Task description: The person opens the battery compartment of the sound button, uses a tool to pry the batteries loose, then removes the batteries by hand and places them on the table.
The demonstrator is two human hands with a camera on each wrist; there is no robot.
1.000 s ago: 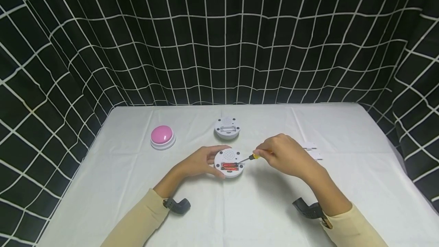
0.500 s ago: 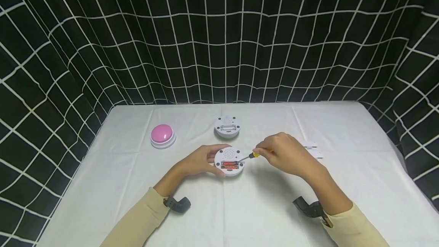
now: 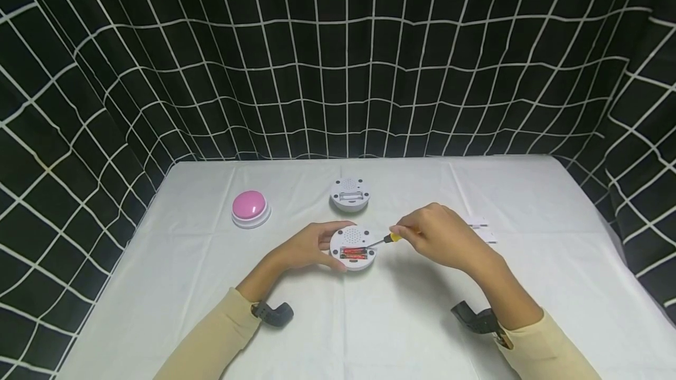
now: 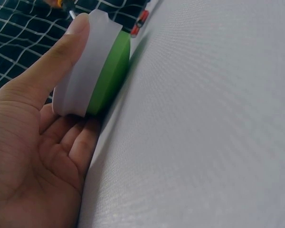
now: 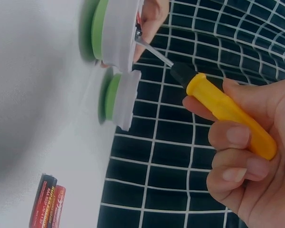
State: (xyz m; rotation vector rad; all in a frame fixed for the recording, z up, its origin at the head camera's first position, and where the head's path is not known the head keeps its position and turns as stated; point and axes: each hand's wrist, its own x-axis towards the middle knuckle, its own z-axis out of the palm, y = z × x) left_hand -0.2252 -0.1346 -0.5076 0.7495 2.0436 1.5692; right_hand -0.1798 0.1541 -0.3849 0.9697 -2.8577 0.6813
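An upturned push button (image 3: 352,237) has a white base and, in the left wrist view, a green dome (image 4: 110,76) against the tablecloth. My left hand (image 3: 308,247) grips its left side, thumb in front and fingers behind. Red batteries (image 3: 353,253) lie side by side in its uncovered compartment. My right hand (image 3: 435,238) holds a screwdriver (image 5: 228,111) by its yellow handle, fingers curled round it. The metal shaft (image 5: 154,51) slants down to the right end of the battery compartment, with its tip right at the batteries' ends.
A second upturned push button (image 3: 351,199) stands just behind, its compartment uncovered. A pink push button (image 3: 249,207) sits upright at the left. Loose AAA batteries (image 5: 48,202) lie on the white cloth. Pale pieces (image 3: 487,237) with dark ends lie beyond my right hand. A black gridded curtain (image 3: 338,75) borders the table.
Both hands, the push button and the screwdriver keep nearly the same places. The head view has shifted very slightly.
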